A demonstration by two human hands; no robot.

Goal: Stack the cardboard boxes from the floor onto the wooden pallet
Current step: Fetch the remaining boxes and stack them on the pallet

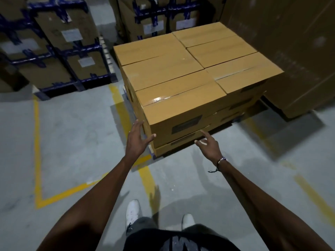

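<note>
A stack of tan cardboard boxes point(174, 73) stands in front of me, several side by side in the top layer, with lower layers showing at the front. The nearest top box point(181, 104) has shiny tape along its seam and a dark label on its front face. My left hand point(138, 140) is spread at the box's near left corner, thumb against the front edge and fingers by the left side. My right hand point(208, 144) hovers with fingers spread just below the front face, apart from the cardboard. The pallet under the stack is almost fully hidden.
Strapped brown cartons on dark blue pallets point(59, 51) stand at the back left, more at the back centre point(155, 17). A tall cardboard wall point(293, 51) rises on the right. Yellow floor lines point(37, 142) mark the grey concrete. My white shoes point(133, 212) are below.
</note>
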